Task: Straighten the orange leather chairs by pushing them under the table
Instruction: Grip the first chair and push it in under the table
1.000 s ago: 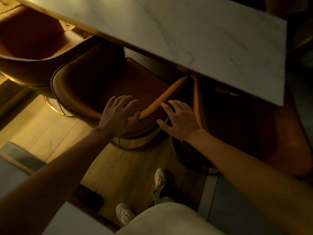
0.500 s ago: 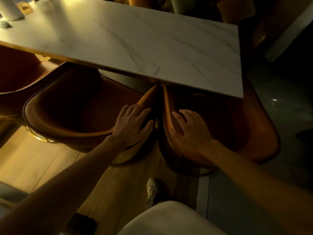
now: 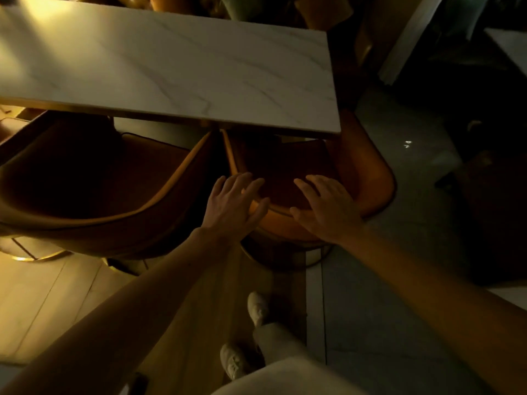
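Note:
Two orange leather chairs stand side by side at the near edge of a white marble table. The left chair sits partly under the tabletop, its curved back toward me. The right chair is at the table's right corner, its seat front hidden beneath the top. My left hand lies with straight, spread fingers on the left part of the right chair's back rim. My right hand rests flat on the same rim further right. Neither hand curls round anything.
My feet in pale shoes stand on the wooden floor behind the chairs. A grey tiled floor begins to the right. A further orange chair edge shows at far left. Dark furniture fills the right background.
My left hand left the left chair's back and moved right onto the right chair's rim. My right hand shifted right along that rim. The view swung right.

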